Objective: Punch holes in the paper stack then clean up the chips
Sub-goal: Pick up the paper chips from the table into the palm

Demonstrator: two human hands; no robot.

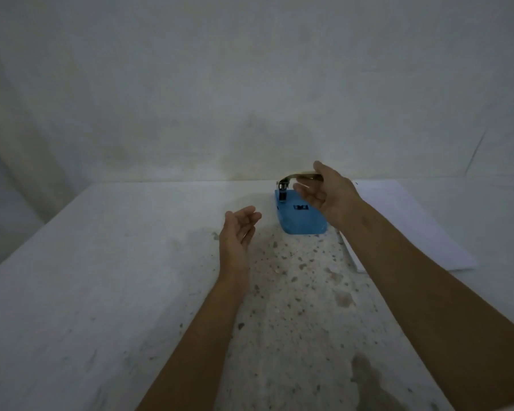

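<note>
A blue hole punch [301,216] stands on the speckled bench [101,277], its metal lever [291,176] raised. The right hand [327,191] hovers over it, fingers loosely curled and apart, gripping nothing. The left hand [238,229] hangs just left of the punch, fingers bent and empty. The paper stack [413,226] lies right of the punch, partly under the right forearm.

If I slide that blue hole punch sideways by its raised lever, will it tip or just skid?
The hole punch probably skids: its blue base looks broad, flat and low on the table. Pushing high on the lever could rock it slightly or simply press the lever down. Its metal parts suggest it is heavy for its size, so push at the base.
</note>
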